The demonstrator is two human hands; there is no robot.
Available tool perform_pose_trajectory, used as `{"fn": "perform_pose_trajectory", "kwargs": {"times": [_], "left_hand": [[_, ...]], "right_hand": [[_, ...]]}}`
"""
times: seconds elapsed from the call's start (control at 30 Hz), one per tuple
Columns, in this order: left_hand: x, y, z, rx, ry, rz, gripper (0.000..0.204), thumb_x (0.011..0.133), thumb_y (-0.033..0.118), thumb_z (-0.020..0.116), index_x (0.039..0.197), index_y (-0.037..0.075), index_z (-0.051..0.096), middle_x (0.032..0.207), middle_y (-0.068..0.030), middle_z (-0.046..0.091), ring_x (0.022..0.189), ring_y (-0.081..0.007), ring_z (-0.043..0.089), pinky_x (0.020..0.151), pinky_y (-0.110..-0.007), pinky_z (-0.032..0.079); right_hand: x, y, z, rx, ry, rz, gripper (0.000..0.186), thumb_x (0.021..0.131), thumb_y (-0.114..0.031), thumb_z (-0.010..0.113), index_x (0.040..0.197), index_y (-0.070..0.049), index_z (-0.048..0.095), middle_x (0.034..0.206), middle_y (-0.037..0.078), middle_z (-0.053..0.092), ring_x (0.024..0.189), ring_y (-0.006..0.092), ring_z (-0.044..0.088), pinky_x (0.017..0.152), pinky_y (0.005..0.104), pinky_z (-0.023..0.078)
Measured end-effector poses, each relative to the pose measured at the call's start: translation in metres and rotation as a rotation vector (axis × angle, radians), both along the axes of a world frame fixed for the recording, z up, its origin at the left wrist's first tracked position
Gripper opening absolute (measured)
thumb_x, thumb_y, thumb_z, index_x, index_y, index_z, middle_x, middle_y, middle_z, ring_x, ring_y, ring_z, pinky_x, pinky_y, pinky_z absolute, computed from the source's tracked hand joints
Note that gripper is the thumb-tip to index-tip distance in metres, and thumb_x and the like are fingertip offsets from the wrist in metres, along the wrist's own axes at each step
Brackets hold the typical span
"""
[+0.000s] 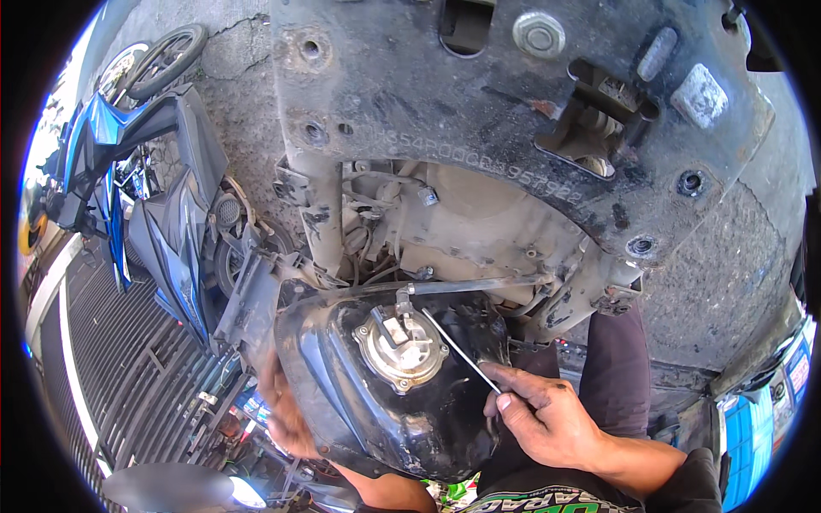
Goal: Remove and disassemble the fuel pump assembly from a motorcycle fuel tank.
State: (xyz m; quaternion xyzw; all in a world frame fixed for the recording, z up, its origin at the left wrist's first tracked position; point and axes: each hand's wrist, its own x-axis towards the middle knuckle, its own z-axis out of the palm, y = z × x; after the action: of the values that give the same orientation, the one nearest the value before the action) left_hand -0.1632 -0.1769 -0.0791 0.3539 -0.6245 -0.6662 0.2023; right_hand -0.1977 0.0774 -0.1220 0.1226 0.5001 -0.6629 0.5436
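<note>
A black fuel tank [308,376] stands tilted in front of me, below the motorcycle frame. On its top sits a round metal fuel pump [402,350] with a ring of bolts and a pale plastic centre. From the pump's elbow fitting a clear hose [479,285] runs right toward the frame. My right hand [543,419] pinches a thin metal rod [457,349] between thumb and fingers, its far end close to the pump's edge. Whether the rod has a handle is hidden in the palm. My left hand [286,410], slightly blurred, wraps the tank's left side; some fingers are hidden.
Above the tank spreads a dark metal plate [410,94] with bolt holes and slots. Behind the tank are dusty frame tubes [325,222] and wiring. A blue and black scooter [162,214] stands at the left, beside a metal grating [103,342]. A loose wheel [171,60] lies farther off.
</note>
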Motion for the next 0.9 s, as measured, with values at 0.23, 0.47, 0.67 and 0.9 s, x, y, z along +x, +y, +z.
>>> {"fn": "perform_pose_trajectory", "kwargs": {"times": [0.23, 0.47, 0.67, 0.9], "left_hand": [[0.014, -0.004, 0.006, 0.375, -0.190, 0.199, 0.079, 0.083, 0.036, 0.067, 0.145, -0.005, 0.039, 0.132, -0.0272, 0.056, 0.118, -0.0388, 0.060, 0.103, -0.048, 0.050], [-0.001, 0.027, 0.025, 0.183, -0.316, 0.172, 0.096, 0.062, 0.025, 0.079, 0.143, -0.008, 0.040, 0.132, -0.0258, 0.055, 0.119, -0.0374, 0.059, 0.106, -0.047, 0.046], [0.040, 0.053, 0.040, -0.047, -0.466, -0.038, 0.085, 0.075, 0.027, 0.085, 0.142, -0.008, 0.046, 0.147, -0.0305, 0.044, 0.135, -0.0376, 0.047, 0.113, -0.046, 0.038], [0.084, 0.041, 0.039, -0.203, -0.306, -0.154, 0.065, 0.080, 0.021, 0.081, 0.140, 0.012, 0.056, 0.146, -0.0370, 0.040, 0.135, -0.0458, 0.046, 0.111, -0.052, 0.039]], "right_hand": [[-0.019, 0.011, 0.001, 0.119, 0.345, 0.148, 0.033, 0.094, -0.009, 0.060, 0.124, 0.002, 0.060, 0.085, 0.018, 0.066, 0.067, 0.0349, 0.067, 0.062, 0.0395, 0.055], [-0.067, -0.006, 0.015, 0.182, 0.292, 0.231, 0.023, 0.094, -0.007, 0.059, 0.114, 0.002, 0.063, 0.079, 0.015, 0.063, 0.065, 0.0302, 0.063, 0.061, 0.0365, 0.050], [-0.076, -0.023, -0.007, 0.142, 0.275, 0.327, 0.017, 0.095, -0.008, 0.057, 0.108, 0.001, 0.060, 0.101, 0.020, 0.064, 0.089, 0.0416, 0.066, 0.075, 0.0462, 0.054], [-0.121, -0.038, -0.021, 0.068, 0.517, 0.653, 0.035, 0.090, -0.008, 0.059, 0.124, 0.002, 0.058, 0.103, 0.020, 0.060, 0.084, 0.0418, 0.064, 0.074, 0.0460, 0.053]]}}
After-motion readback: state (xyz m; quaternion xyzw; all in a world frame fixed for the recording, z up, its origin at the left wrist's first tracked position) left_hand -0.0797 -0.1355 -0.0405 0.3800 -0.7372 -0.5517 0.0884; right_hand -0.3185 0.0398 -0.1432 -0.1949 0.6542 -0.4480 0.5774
